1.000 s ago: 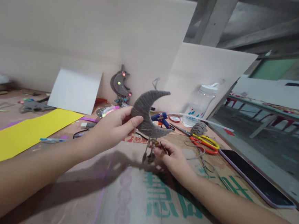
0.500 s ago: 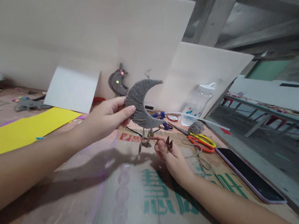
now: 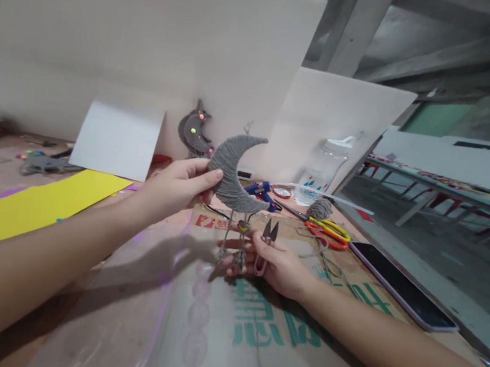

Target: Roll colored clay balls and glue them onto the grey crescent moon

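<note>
My left hand (image 3: 177,186) pinches a grey yarn-wrapped crescent moon (image 3: 231,171) by its back edge and holds it upright above the cardboard. Yarn strings with small knots (image 3: 234,245) hang from the moon's lower tip. My right hand (image 3: 270,262) lies palm up under those strings, fingers curled round a small pair of thread snips (image 3: 266,242) whose blades point up beside the strings.
A cardboard sheet (image 3: 216,328) with green print covers the table. Behind lie a blue glue gun (image 3: 261,191), a yarn ball (image 3: 320,208), orange and yellow scissors (image 3: 330,232), a water bottle (image 3: 325,164), a phone (image 3: 402,286), yellow paper (image 3: 44,201) and a decorated moon (image 3: 194,134) against the board.
My right hand has turned palm up and dropped under the hanging strings, raising the snips' blades. The moon stays in my left hand, barely shifted.
</note>
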`<state>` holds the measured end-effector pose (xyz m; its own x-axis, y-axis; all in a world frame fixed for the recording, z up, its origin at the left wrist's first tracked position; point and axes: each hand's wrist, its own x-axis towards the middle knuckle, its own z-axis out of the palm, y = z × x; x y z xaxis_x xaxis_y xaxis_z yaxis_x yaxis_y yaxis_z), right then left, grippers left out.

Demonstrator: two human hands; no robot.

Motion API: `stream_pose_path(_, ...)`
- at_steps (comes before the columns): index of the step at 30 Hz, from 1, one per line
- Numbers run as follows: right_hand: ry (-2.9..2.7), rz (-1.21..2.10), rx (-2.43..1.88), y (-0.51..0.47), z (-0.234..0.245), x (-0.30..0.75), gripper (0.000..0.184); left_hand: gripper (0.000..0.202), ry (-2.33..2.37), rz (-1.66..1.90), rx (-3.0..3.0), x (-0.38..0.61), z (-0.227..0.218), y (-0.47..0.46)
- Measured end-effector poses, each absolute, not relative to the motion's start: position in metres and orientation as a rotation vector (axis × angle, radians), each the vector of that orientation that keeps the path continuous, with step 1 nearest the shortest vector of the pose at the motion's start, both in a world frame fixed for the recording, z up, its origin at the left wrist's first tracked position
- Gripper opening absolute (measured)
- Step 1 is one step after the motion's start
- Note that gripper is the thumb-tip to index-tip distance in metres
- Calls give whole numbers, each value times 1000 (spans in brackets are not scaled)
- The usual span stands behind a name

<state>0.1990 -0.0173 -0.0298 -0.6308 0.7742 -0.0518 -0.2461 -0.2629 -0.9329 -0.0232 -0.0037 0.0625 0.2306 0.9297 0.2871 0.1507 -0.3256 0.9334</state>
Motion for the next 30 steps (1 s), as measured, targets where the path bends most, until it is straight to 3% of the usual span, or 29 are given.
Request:
stream_pose_path(6, -1256, 1953, -680, -17, -28, 200, 42, 28, 1102, 1117, 1597, -29, 57, 10)
stream_pose_path(16, -1367, 1862, -809, -15, -32, 198, 59, 36, 1120, 1210, 1692, -38, 52, 23)
stream_pose_path(30, -1395, 1509, -938, -10, -30, 200, 42, 36, 1239, 1413, 1864, -59, 73, 21)
